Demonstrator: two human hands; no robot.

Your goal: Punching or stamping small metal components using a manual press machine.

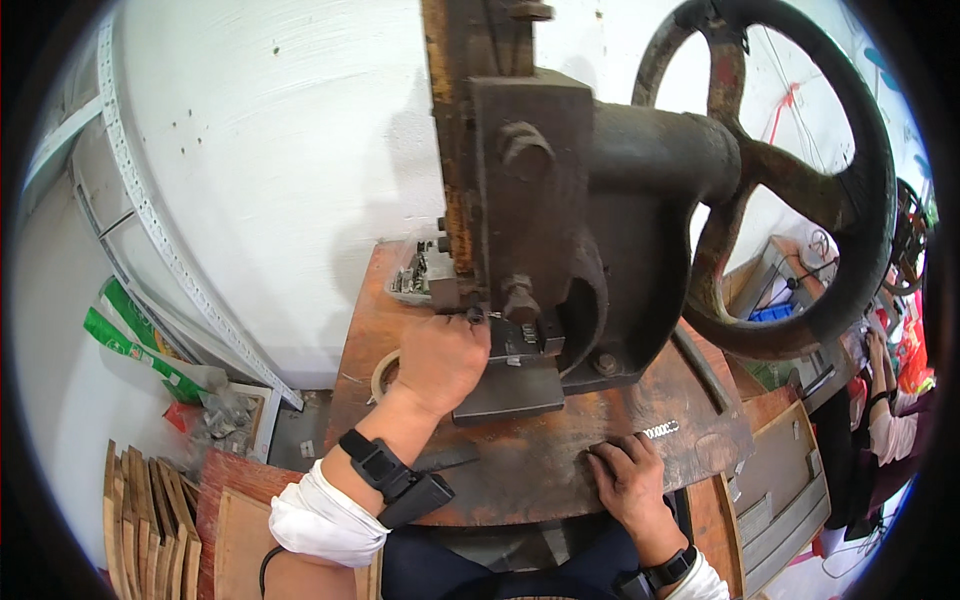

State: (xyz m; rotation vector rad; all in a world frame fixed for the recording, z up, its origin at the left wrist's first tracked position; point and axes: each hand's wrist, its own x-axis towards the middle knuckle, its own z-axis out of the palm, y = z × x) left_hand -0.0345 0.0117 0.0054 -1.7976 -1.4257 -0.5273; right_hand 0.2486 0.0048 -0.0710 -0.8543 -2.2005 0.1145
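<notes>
Honestly can't read a single word or number anywhere here. Closest thing is the green bag (150, 358) low to the left of the press (530, 170), which has some pale printing on it, but it's way too small and blurry to make out. Up right of the press there are blue-green marks (882, 72), too fuzzy to call letters.

The reddish-brown wooden worktop (540, 465) is mottled with darker stains. Near its left edge, a round tape roll (377, 378) is coloured beige; toward its right edge, silver is shown by a narrow metal strip (662, 430). The dark-brown metal press (530, 210) is streaked with orange.
</notes>
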